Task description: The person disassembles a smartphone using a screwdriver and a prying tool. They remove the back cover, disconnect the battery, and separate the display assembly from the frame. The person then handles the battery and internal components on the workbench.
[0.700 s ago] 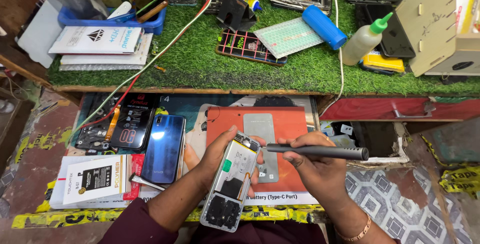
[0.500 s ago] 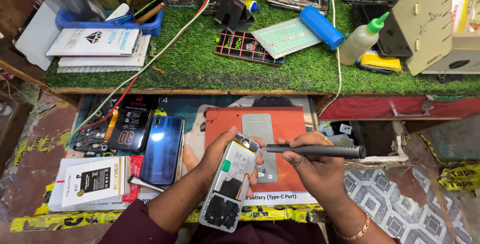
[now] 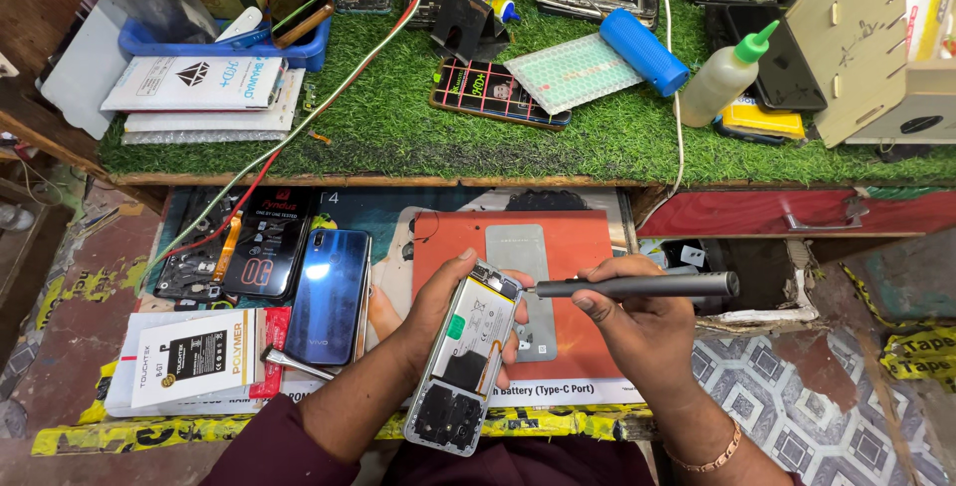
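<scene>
My left hand [image 3: 438, 299] grips an opened smartphone [image 3: 465, 357] with its back cover off, so the battery and circuit board show. The phone tilts, camera end toward me. My right hand [image 3: 637, 325] holds a dark pen-shaped screwdriver [image 3: 637, 287] level, its tip touching the phone's upper right corner. Both hands work above an orange mat [image 3: 578, 247] with a grey rectangular plate [image 3: 518, 252] lying on it.
A blue phone back [image 3: 329, 295], a black phone panel [image 3: 261, 255] and a boxed battery [image 3: 194, 357] lie to the left. On the green turf shelf [image 3: 398, 127] behind are a blue cylinder [image 3: 643, 50], a green-capped squeeze bottle [image 3: 725, 78], a blue tray [image 3: 239, 28], cables and phone parts.
The screwdriver tip has shifted slightly toward the phone's top corner. The phone stays in my left hand, hardly moved.
</scene>
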